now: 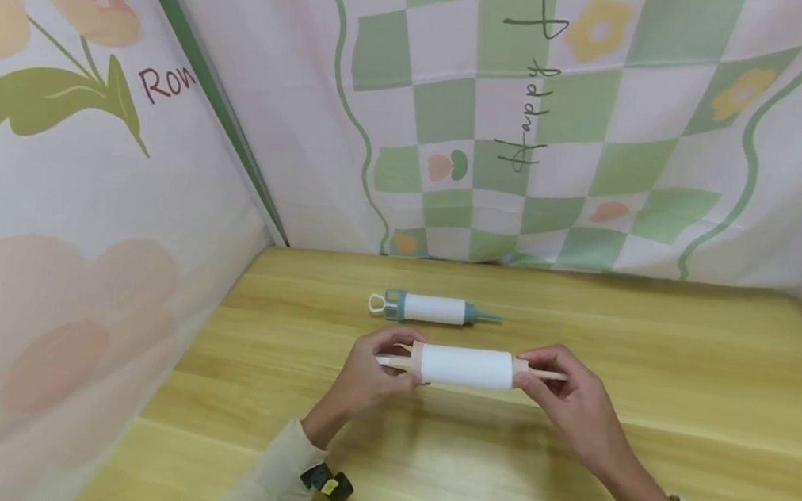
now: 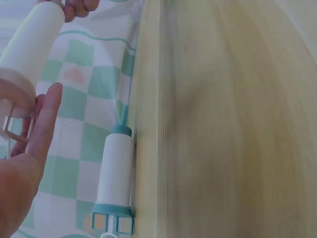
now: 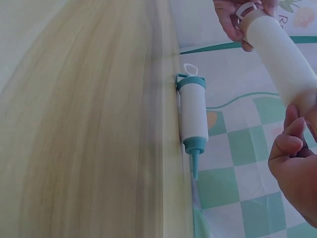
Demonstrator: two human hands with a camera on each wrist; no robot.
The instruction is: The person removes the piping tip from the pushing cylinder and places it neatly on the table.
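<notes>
Above the table, both hands hold a piping syringe [image 1: 467, 367] with a white barrel and beige ends, lying level from left to right. My left hand [image 1: 367, 371] grips its beige collar between thumb and fingers, around the handle end. At the other end, my right hand [image 1: 577, 401] pinches the beige cap, where a thin nozzle [image 1: 549, 375] points right. The right wrist view shows a pale ring handle [image 3: 245, 10] beside the left fingers. Just behind lies a second piping syringe [image 1: 435, 309], white with teal ends, its teal nozzle [image 2: 123, 115] also pointing right.
The wooden table [image 1: 495, 481] runs back to a hanging cloth [image 1: 442, 111] with green checks and flowers. Another flowered cloth [image 1: 90, 199] hangs along the left side. A black strap device [image 1: 327, 484] sits on the left sleeve.
</notes>
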